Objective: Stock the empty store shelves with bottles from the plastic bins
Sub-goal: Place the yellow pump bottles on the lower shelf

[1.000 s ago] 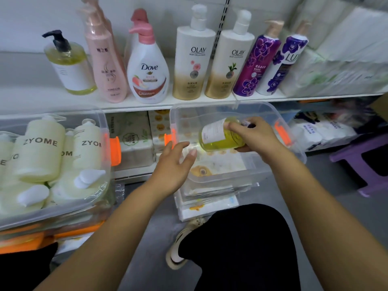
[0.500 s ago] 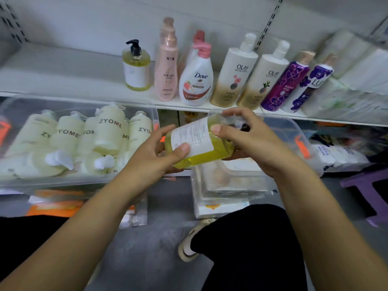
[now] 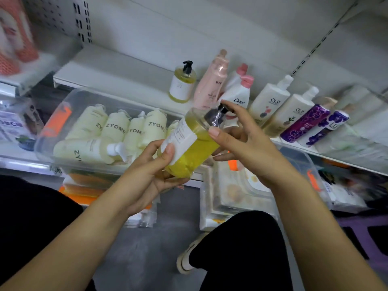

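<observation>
A yellow pump bottle (image 3: 194, 153) with a white label and a black pump wrapped in clear film is tilted in front of the shelf. My left hand (image 3: 150, 173) grips its base and label side. My right hand (image 3: 247, 143) holds its shoulder and pump end, thumb on the bottle's side. On the white shelf (image 3: 117, 70) stands a matching yellow pump bottle (image 3: 182, 85), then a pink bottle (image 3: 212, 84), a Dove bottle (image 3: 238, 95), two Olay bottles (image 3: 270, 100) and two purple bottles (image 3: 304, 122). A clear bin (image 3: 58, 114) at the left holds several cream ZYOME bottles (image 3: 115, 128).
A second clear bin (image 3: 302, 162) with orange latches sits at the right, below the shelf, on stacked packs. The shelf's left half is bare. My black-trousered knee (image 3: 241, 248) and a shoe are below. A purple stool (image 3: 367, 234) stands at the far right.
The bottle came out of the right bin and rose toward the shelf; my left hand took hold of its base. The view swung up and left, showing more bare shelf.
</observation>
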Demonstrator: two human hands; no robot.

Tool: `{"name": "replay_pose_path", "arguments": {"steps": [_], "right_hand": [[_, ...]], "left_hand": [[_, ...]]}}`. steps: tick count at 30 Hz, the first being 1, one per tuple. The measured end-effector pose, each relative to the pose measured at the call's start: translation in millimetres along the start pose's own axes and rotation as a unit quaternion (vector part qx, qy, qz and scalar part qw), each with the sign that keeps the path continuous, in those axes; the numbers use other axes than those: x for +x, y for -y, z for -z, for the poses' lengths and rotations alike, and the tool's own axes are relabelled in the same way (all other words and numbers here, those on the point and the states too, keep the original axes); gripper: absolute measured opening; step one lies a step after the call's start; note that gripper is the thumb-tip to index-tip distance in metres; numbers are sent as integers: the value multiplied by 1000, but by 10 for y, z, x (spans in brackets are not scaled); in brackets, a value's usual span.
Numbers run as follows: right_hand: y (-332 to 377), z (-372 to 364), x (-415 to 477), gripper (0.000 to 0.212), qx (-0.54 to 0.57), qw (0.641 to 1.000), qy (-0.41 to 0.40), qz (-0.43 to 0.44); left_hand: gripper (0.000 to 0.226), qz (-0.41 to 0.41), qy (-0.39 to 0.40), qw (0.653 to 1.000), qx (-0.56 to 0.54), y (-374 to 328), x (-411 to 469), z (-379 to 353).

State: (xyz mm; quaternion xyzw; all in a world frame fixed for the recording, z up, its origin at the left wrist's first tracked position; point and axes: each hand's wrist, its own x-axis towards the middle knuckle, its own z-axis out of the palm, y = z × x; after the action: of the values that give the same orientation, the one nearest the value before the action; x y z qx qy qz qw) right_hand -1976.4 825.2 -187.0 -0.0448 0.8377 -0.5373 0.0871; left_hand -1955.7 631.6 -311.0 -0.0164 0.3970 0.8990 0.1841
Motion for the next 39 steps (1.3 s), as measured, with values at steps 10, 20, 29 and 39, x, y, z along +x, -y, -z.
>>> {"name": "replay_pose_path", "arguments": {"steps": [10, 20, 29, 39], "right_hand": [[413, -284, 168, 70, -18, 997, -30, 69], [104, -717, 1134, 60, 217, 972, -61, 64], [-318, -885, 2001, 98, 193, 973, -91, 85], [-781, -782, 2277, 91, 300, 949, -98, 23]], "left_hand": [[69, 75, 97, 991, -62, -746, 23, 32], [80, -32, 5, 998, -46, -998, 864, 241], [52, -56, -89, 994, 35, -926, 1437, 657], [70, -104, -144, 952, 251, -822, 1701, 738]]}}
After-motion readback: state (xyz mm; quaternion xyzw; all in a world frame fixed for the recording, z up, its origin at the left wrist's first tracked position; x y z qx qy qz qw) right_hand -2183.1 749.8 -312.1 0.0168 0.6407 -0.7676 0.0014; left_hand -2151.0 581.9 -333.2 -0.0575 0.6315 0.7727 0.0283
